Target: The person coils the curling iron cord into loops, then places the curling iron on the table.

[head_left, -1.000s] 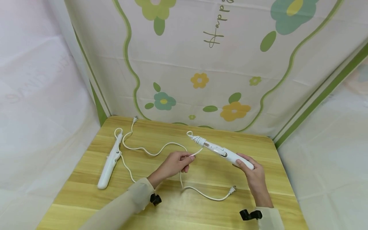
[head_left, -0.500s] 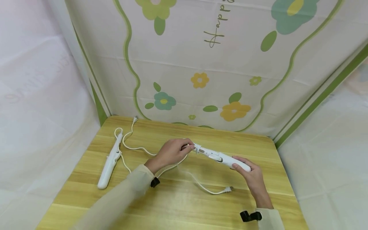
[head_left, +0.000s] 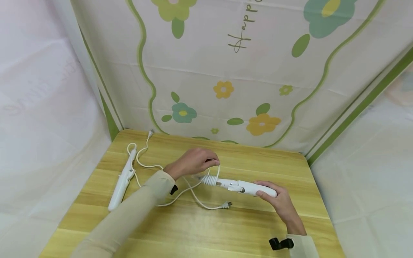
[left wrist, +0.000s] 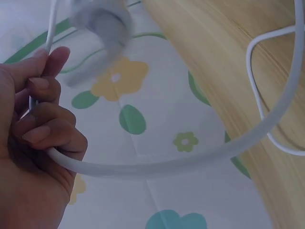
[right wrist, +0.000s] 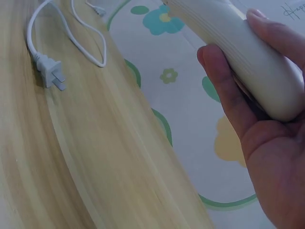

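Since a second ago the plug (head_left: 226,205) has slid left, and the white styling iron (head_left: 255,188) has come a bit nearer. The right hand's (head_left: 282,202) fingers are wrapped round its right end, over the middle of the desk (head_left: 226,233). Left hand (head_left: 196,163) has its fingers clamped on the cord (head_left: 218,172), just beyond the coils (head_left: 210,180) round the iron's left end. Second iron (head_left: 120,188) lies on the left.
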`<state>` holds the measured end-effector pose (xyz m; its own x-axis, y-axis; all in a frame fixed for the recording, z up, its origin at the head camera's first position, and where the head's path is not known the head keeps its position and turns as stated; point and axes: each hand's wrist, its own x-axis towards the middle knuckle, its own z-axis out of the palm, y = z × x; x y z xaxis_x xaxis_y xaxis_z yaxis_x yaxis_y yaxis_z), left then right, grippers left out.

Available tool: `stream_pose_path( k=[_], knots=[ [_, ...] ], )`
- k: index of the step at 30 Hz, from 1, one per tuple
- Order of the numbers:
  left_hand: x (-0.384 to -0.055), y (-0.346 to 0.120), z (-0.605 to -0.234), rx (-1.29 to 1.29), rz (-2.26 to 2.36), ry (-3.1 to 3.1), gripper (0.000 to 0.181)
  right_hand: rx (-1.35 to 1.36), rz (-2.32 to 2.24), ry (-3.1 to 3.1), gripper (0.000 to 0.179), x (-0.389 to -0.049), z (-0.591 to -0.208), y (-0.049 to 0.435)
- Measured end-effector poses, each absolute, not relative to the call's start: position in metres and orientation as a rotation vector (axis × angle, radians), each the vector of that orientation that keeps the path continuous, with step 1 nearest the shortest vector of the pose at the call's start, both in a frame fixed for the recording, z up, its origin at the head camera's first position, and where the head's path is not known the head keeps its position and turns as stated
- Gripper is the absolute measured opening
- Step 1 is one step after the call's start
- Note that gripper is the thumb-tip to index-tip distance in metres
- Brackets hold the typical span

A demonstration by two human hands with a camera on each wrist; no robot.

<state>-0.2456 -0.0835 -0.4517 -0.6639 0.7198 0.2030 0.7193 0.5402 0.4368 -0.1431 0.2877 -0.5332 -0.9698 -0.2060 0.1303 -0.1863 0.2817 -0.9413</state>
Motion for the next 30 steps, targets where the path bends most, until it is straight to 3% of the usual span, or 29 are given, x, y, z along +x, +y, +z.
stream_pose_path(
  k=[12,18,24,30],
  knots=[
    [-0.259,-0.09,-0.486,1.027,1.225,2.323,0.016,-0.578,-2.088,2.22,0.032,-0.14,-0.534,0.293],
    [-0.243,-0.087,-0.507,1.084,1.366,2.294,0.016,-0.52,-2.224,2.128,0.034,-0.141,-0.534,0.294],
    [-0.222,-0.077,-0.521,0.793,1.481,2.213,0.016,-0.421,-2.304,2.155,0.032,-0.142,-0.534,0.29],
    [-0.204,-0.067,-0.529,0.717,1.565,2.166,0.02,-0.321,-2.268,2.233,0.029,-0.142,-0.533,0.288]
  ],
)
